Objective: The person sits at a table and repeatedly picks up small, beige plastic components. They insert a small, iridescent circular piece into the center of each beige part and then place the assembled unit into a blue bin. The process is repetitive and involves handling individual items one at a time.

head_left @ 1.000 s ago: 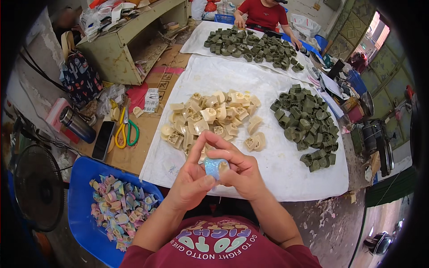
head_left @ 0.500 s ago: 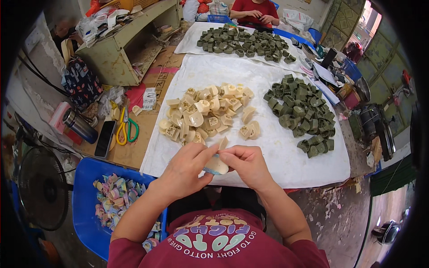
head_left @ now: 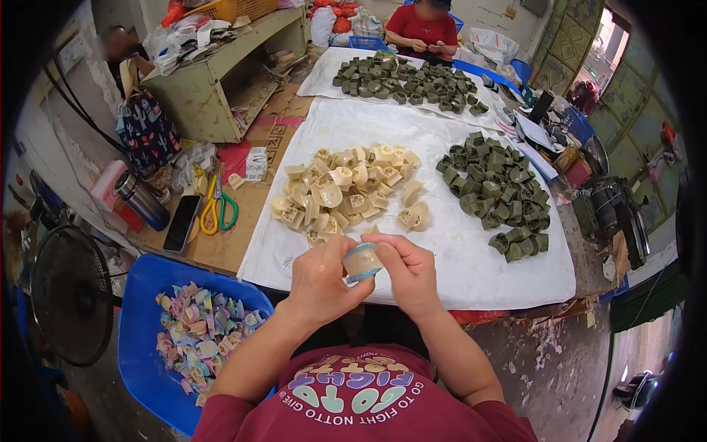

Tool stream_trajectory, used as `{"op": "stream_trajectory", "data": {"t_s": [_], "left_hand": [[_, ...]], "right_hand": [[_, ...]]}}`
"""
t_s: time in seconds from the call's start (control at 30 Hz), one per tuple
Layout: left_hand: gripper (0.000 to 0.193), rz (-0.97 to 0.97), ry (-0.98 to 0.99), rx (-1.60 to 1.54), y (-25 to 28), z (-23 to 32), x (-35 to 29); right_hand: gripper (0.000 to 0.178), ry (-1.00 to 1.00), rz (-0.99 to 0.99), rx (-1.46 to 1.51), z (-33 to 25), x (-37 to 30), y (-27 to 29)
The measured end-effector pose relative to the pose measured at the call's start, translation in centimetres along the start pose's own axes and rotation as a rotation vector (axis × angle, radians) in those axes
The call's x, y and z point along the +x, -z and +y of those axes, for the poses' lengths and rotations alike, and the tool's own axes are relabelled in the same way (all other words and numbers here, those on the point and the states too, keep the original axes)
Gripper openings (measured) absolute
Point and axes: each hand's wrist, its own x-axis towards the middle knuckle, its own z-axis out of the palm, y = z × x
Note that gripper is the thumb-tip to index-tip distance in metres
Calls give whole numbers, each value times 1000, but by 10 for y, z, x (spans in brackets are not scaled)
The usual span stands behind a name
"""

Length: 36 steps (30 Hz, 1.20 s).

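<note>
Above the near edge of the white cloth (head_left: pixel 471 272), my left hand (head_left: pixel 320 278) and my right hand (head_left: pixel 414 276) meet at one small curved piece (head_left: pixel 362 259). It is cream-coloured with a shiny blue band along its edges, like a covered shoe heel. My left thumb and fingers hold it from the left side, and my right fingers pinch its upper right end. Part of the piece is hidden by my fingers. Just beyond my hands lies a heap of bare cream heel-shaped pieces (head_left: pixel 342 184), with a few lying apart on its right.
Dark green pieces (head_left: pixel 493 191) are heaped to the right, and more (head_left: pixel 405 77) lie at the far end near a seated person (head_left: pixel 421 33). A blue bin (head_left: pixel 136 324) of pastel pieces stands at lower left. Scissors (head_left: pixel 219 208), a phone (head_left: pixel 182 223) and a flask (head_left: pixel 142 200) lie left.
The piece has turned in my fingers, now showing its curved cream face with blue edges. My right hand has tilted with it. The view has shifted slightly.
</note>
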Motion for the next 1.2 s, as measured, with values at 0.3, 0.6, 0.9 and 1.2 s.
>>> {"op": "stream_trajectory", "data": {"t_s": [0.3,0.6,0.9,1.2], "left_hand": [[39,94,158,-36,-12,7,-5],[36,-192,168,-117,-4,8,-15],[46,185,242,-833,-20,3,-54],[44,90,667,-1393,-7,-17,-61]], "right_hand": [[28,26,43,-9,8,-4,-10],[32,30,-17,-312,-5,-27,-1],[27,-252,107,14,11,-47,-8],[31,-289,35,72,54,-50,-53]]}}
